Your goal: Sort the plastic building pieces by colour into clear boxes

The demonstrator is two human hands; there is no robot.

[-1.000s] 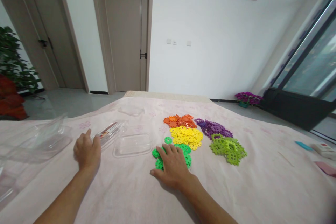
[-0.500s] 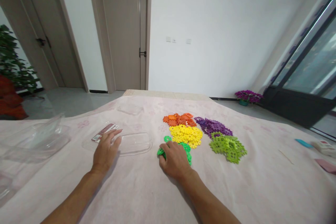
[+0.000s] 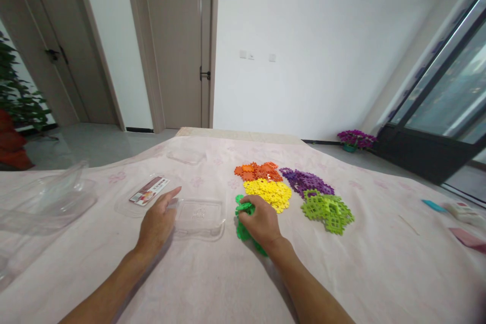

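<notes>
My right hand [image 3: 261, 223] is curled around a bunch of dark green plastic pieces [image 3: 243, 208] on the pink tablecloth [image 3: 212, 273], right beside a clear plastic tray [image 3: 200, 217]. My left hand [image 3: 157, 223] rests on the left edge of that tray, fingers together and index finger stretched forward. Behind lie sorted piles: yellow pieces [image 3: 268, 193], orange pieces [image 3: 258, 172], purple pieces [image 3: 304, 180] and lime green pieces [image 3: 328, 210].
A clear lid with a printed label [image 3: 149, 191] lies left of the tray. Larger clear containers [image 3: 49, 202] stand at the far left, another clear lid [image 3: 185, 156] at the back. Small coloured items [image 3: 461, 212] sit at the right edge.
My right hand has gathered the dark green pieces and pulled them left toward the tray. My left hand moved right from the labelled lid to the tray's edge.
</notes>
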